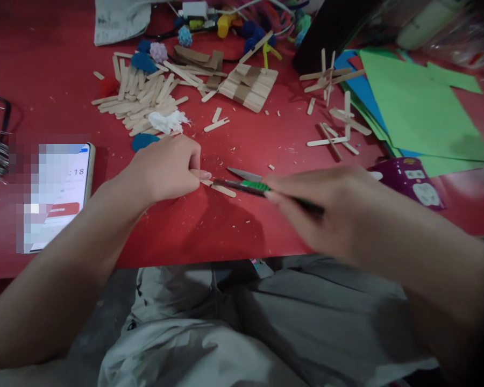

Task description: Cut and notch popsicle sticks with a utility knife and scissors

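My left hand [171, 169] is closed, fingers curled down on a wooden craft stick [226, 191] that lies on the red table. The stick's free end sticks out to the right of my fingers. In my right hand [326, 207] is a utility knife [256, 186] with a green part, its fingers wrapped round the handle. The knife's blade points left, its tip at the stick close to my left fingertips. A second pointed metal blade [244, 174] shows just behind the knife; its other end is hidden by my right hand.
A heap of craft sticks [145, 102] and a paper-banded bundle [250, 88] lie behind my hands. Stick pieces joined in crosses [347, 115], green paper sheets [419, 102] and a purple object [411, 180] are at right. A phone [60, 193] lies at left. Wood chips are scattered about.
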The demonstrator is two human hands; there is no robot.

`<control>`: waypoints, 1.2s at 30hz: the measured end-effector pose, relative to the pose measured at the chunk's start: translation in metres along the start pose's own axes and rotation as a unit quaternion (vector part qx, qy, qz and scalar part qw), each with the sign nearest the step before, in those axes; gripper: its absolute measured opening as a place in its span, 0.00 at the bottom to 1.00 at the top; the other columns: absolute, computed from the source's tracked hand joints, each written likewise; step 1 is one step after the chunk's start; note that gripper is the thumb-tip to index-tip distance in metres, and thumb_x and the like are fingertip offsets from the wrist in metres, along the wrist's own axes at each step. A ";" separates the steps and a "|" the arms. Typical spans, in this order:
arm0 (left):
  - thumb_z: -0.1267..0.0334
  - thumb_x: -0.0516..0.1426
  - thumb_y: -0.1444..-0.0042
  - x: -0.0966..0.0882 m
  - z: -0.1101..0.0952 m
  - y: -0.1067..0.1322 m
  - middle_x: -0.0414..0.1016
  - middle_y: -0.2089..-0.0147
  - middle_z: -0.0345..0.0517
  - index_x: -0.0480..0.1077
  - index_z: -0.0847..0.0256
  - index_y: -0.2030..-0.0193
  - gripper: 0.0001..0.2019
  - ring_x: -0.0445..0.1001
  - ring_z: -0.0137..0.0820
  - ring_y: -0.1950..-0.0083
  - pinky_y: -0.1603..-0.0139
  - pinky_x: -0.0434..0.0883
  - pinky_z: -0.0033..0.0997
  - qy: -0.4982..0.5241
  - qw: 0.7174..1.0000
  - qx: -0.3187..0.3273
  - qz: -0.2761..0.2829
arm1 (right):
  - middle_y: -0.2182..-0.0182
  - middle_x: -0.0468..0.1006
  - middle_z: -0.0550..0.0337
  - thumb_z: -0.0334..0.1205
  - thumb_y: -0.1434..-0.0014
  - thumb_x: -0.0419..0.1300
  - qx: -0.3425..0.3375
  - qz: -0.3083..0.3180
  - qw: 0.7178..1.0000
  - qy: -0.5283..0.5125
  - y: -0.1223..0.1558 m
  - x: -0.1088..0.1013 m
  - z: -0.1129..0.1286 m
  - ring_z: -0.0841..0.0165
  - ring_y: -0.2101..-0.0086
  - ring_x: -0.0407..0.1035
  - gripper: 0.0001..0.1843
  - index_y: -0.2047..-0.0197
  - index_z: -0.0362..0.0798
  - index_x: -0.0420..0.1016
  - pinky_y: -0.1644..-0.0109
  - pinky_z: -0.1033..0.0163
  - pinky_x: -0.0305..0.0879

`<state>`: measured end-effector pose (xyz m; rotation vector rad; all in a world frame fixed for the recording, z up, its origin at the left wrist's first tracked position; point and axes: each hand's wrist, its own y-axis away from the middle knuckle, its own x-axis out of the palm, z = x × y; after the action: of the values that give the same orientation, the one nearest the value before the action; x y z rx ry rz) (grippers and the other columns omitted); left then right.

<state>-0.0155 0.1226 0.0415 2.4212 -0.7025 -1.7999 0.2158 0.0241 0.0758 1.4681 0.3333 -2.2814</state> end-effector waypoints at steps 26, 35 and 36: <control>0.55 0.61 0.45 -0.001 0.000 0.005 0.77 0.67 0.47 0.71 0.57 0.71 0.10 0.76 0.43 0.55 0.59 0.66 0.40 0.003 1.000 -0.003 0.006 | 0.68 0.84 0.62 0.38 0.37 0.62 0.015 -0.314 0.927 -0.205 -0.032 0.007 -0.007 0.67 0.70 0.76 0.07 0.66 0.54 0.81 0.62 0.59 0.74; 0.46 0.58 0.44 0.002 -0.009 0.015 0.71 0.74 0.48 0.68 0.57 0.74 0.17 0.76 0.45 0.63 0.62 0.64 0.41 -0.065 0.998 -0.013 0.005 | 0.68 0.83 0.59 0.39 0.40 0.66 0.061 -0.278 0.951 -0.120 -0.029 0.016 -0.004 0.64 0.65 0.78 0.04 0.66 0.52 0.76 0.56 0.57 0.74; 0.46 0.58 0.43 0.002 -0.010 0.016 0.70 0.76 0.47 0.68 0.57 0.76 0.18 0.75 0.44 0.64 0.63 0.64 0.40 -0.073 0.997 -0.010 0.009 | 0.67 0.83 0.59 0.40 0.40 0.66 0.056 -0.278 0.953 -0.106 -0.029 0.017 -0.005 0.64 0.65 0.78 0.05 0.66 0.52 0.76 0.57 0.57 0.75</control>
<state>-0.0107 0.1052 0.0480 2.2805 -0.7109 -1.9814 0.2000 0.0482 0.0575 1.2744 0.6274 -2.9159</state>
